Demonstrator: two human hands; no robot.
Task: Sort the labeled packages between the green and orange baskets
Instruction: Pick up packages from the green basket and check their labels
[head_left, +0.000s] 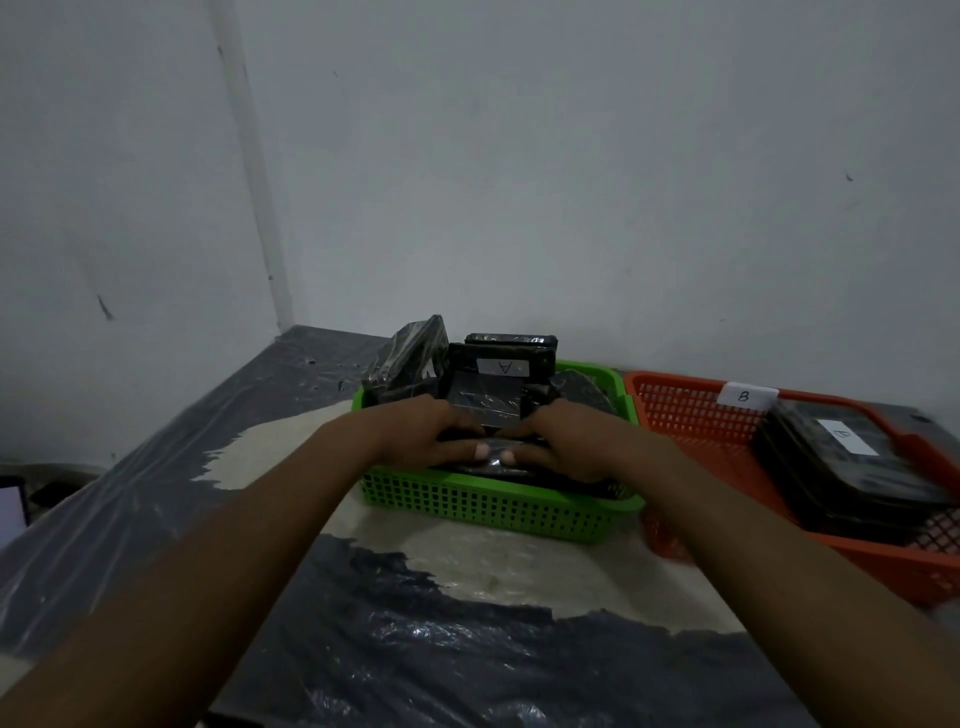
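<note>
A green basket (488, 506) in the middle holds several black wrapped packages; one at the back carries a white label marked A (504, 367). Both my hands reach into it. My left hand (431, 436) and my right hand (561, 441) grip a black package (485, 402) from either side, thumbs meeting at its near edge. To the right, the orange basket (691, 410), tagged B (744, 396) on its rim, contains a stack of black packages (841, 467) with a white label on top.
The baskets stand on a table (415, 623) covered in dark plastic sheeting, set in a corner of white walls. A bright screen (10, 506) shows at the far left edge below the table.
</note>
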